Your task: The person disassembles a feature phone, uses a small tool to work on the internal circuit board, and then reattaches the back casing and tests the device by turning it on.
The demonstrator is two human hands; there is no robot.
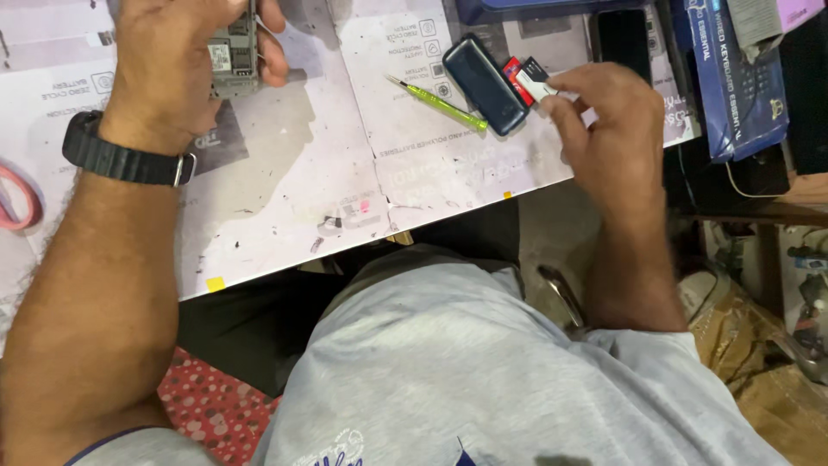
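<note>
My left hand [177, 65], with a black watch on its wrist, grips a small grey opened phone body [235, 59] at the top left of the white worktop [285, 173]. My right hand [604, 121] pinches a small red, black and white battery [530, 79] at the worktop's right edge. Just left of the battery lies a dark blue phone back cover [493, 84]. A green-handled screwdriver [438, 103] rests diagonally between the two hands, touched by neither.
A blue boxed keyboard [737, 78] leans at the far right beside a dark phone [623, 39]. A pink band [21, 197] lies at the left edge. My grey shirt fills the lower frame; clutter sits on the floor at right.
</note>
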